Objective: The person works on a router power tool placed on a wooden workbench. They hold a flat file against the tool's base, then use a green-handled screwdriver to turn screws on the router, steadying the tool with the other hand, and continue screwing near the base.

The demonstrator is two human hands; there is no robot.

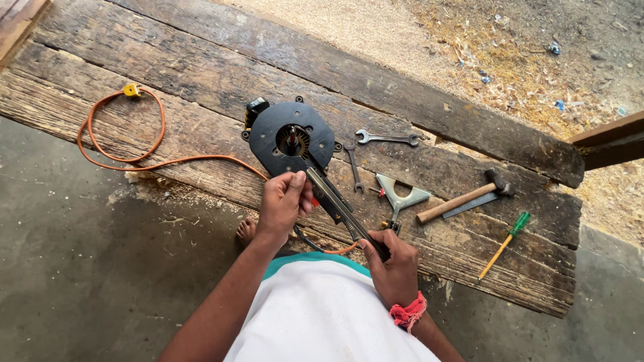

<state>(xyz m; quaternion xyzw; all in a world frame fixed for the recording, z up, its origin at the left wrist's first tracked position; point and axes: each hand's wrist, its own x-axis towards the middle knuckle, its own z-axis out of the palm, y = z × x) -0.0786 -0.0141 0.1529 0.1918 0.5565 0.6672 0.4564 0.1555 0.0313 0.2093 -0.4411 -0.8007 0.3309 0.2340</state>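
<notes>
Both arms reach forward over the white shirt. The left hand (pixel 282 200) is curled, fingertips pinching the upper end of a long metal tool (pixel 339 208), looks like a plane-type bar, right at the near edge of the black round router base (pixel 290 139). The right hand (pixel 394 265), red band at the wrist, is closed around the tool's lower end, so the bar runs diagonally between the two hands over the near edge of the plank desk (pixel 201 80). Router sits mid-desk, orange cord (pixel 121 137) looping off toward the left end. Just right of it: two spanners (pixel 386 139), a hammer (pixel 466 198), a green screwdriver (pixel 504 245) near the right end.
</notes>
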